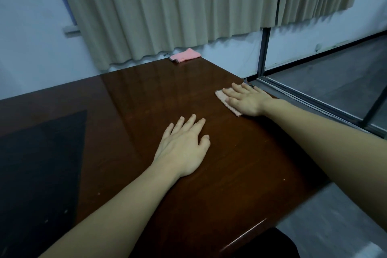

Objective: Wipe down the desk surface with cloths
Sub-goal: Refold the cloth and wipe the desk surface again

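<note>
We look down from head height on a dark, glossy wooden surface (146,94), where a person's two bare forearms reach forward from the lower edge of the view. The right hand (247,99) lies palm down on a pale cloth (225,100) near the right edge of the surface, its fingers (237,88) straight and spread, pressing the cloth flat rather than curling around it; only the cloth's left margin and near corner show from under the hand, along with a dark bit at the fingertips by the edge. The left hand (183,144) rests palm down on bare wood, nearer to us and to the left of the right hand, well apart from the cloth; its fingers are extended and slightly spread, the thumb tucked in a little toward the palm, and it holds nothing. A second cloth, the pink cloth (184,55), sits folded at the far corner of the surface, just below the hem of the beige curtains (167,6), well apart from both hands. A darker triangular patch (41,153) covers the left part of the wood. Behind the surface stands a pale wall (27,48); to the right, a dark metal frame (264,50) rises from a track along the grey floor (335,81).
</note>
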Action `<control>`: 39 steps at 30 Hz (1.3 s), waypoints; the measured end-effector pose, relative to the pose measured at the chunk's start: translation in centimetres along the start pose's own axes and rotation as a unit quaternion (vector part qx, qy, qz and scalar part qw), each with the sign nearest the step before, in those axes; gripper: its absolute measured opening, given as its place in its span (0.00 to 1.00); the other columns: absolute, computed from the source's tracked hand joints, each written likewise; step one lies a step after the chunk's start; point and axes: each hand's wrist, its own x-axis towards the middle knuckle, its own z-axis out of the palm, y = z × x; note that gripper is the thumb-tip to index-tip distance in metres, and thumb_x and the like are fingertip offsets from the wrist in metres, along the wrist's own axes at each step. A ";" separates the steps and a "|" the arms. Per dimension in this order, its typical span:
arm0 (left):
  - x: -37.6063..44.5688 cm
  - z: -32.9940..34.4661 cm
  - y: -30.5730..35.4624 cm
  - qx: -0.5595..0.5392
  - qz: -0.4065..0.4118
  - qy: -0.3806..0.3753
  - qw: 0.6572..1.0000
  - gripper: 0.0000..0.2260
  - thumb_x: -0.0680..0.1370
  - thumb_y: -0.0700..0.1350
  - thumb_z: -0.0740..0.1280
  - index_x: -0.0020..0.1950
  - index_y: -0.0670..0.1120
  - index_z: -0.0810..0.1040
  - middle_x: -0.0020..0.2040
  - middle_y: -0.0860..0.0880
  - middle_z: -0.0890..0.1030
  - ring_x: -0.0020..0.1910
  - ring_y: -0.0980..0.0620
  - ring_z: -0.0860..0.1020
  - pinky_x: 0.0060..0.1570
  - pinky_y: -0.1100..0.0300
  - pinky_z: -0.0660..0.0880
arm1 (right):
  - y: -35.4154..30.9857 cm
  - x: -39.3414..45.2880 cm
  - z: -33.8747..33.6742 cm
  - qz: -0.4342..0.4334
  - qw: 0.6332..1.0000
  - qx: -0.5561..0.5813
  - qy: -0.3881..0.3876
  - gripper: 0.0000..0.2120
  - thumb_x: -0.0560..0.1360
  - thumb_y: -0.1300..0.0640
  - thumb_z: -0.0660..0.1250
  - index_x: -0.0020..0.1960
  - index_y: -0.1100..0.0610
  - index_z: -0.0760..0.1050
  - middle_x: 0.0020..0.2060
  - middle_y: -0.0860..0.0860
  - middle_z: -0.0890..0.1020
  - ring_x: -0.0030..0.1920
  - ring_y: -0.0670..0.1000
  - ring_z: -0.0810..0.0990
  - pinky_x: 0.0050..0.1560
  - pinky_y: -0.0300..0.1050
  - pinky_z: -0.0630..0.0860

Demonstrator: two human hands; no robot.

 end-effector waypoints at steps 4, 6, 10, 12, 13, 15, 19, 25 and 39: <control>0.1 -0.1 -0.1 -0.002 -0.003 0.003 1.000 0.25 0.85 0.59 0.49 0.83 0.58 0.53 0.83 0.54 0.50 0.82 0.52 0.47 0.80 0.50 0.44 | 1.7 -2.0 0.2 0.015 1.000 0.002 0.002 0.26 0.85 0.39 0.41 0.82 0.40 0.42 0.83 0.47 0.42 0.82 0.53 0.40 0.80 0.56 0.39; 0.2 -0.1 0.0 -0.002 -0.003 0.003 1.000 0.25 0.85 0.59 0.50 0.83 0.58 0.53 0.83 0.54 0.51 0.82 0.52 0.48 0.80 0.50 0.45 | 2.5 -3.3 0.3 0.024 1.000 0.000 0.004 0.26 0.85 0.39 0.42 0.82 0.40 0.42 0.83 0.47 0.43 0.82 0.53 0.40 0.80 0.56 0.39; 0.1 -0.3 0.1 -0.004 -0.008 0.005 1.000 0.25 0.85 0.59 0.51 0.82 0.57 0.54 0.83 0.54 0.53 0.82 0.51 0.50 0.80 0.49 0.47 | 3.7 -6.0 0.6 0.033 0.999 -0.002 0.007 0.26 0.86 0.40 0.42 0.82 0.40 0.42 0.83 0.48 0.43 0.82 0.53 0.40 0.79 0.55 0.40; -0.1 -0.5 0.3 -0.002 -0.006 0.008 1.000 0.25 0.85 0.58 0.53 0.82 0.56 0.54 0.83 0.54 0.54 0.82 0.51 0.51 0.80 0.48 0.49 | 4.3 -7.5 0.9 0.033 0.999 -0.002 0.008 0.26 0.86 0.40 0.42 0.82 0.40 0.42 0.83 0.48 0.43 0.82 0.53 0.40 0.79 0.55 0.40; -0.2 -0.7 0.3 0.001 -0.004 0.008 1.000 0.25 0.85 0.58 0.53 0.82 0.56 0.54 0.83 0.54 0.55 0.82 0.51 0.52 0.80 0.48 0.50 | 4.5 -8.2 1.0 0.032 0.999 -0.003 0.008 0.26 0.86 0.41 0.42 0.82 0.40 0.42 0.83 0.48 0.43 0.82 0.53 0.40 0.79 0.56 0.40; -0.4 -1.0 0.4 0.019 0.004 0.009 1.000 0.25 0.85 0.57 0.54 0.82 0.56 0.54 0.83 0.54 0.55 0.81 0.50 0.53 0.80 0.48 0.51 | 5.1 -9.7 1.3 0.030 0.999 -0.008 0.008 0.26 0.86 0.41 0.42 0.82 0.40 0.41 0.83 0.48 0.42 0.82 0.53 0.41 0.80 0.56 0.41; -0.8 -2.3 0.2 0.034 0.014 0.010 0.999 0.25 0.85 0.57 0.54 0.82 0.56 0.55 0.82 0.54 0.56 0.81 0.51 0.53 0.80 0.46 0.52 | 6.3 -12.6 1.9 0.029 0.999 -0.017 0.010 0.26 0.86 0.41 0.41 0.82 0.39 0.40 0.83 0.48 0.42 0.82 0.53 0.40 0.80 0.56 0.41; -2.7 -3.1 -1.0 0.020 0.001 0.020 1.000 0.24 0.85 0.57 0.54 0.82 0.56 0.57 0.82 0.53 0.58 0.81 0.50 0.55 0.79 0.47 0.54 | 6.5 -16.6 2.7 0.028 0.998 -0.046 0.016 0.26 0.86 0.42 0.41 0.82 0.41 0.39 0.83 0.49 0.41 0.82 0.53 0.40 0.80 0.56 0.42; -7.2 -3.4 -3.9 -0.001 -0.027 0.023 0.999 0.24 0.85 0.57 0.54 0.82 0.56 0.59 0.82 0.53 0.59 0.81 0.49 0.56 0.79 0.46 0.55 | 3.1 -19.7 3.2 0.006 0.999 -0.039 0.001 0.25 0.86 0.41 0.40 0.81 0.39 0.38 0.82 0.47 0.40 0.82 0.53 0.39 0.80 0.56 0.41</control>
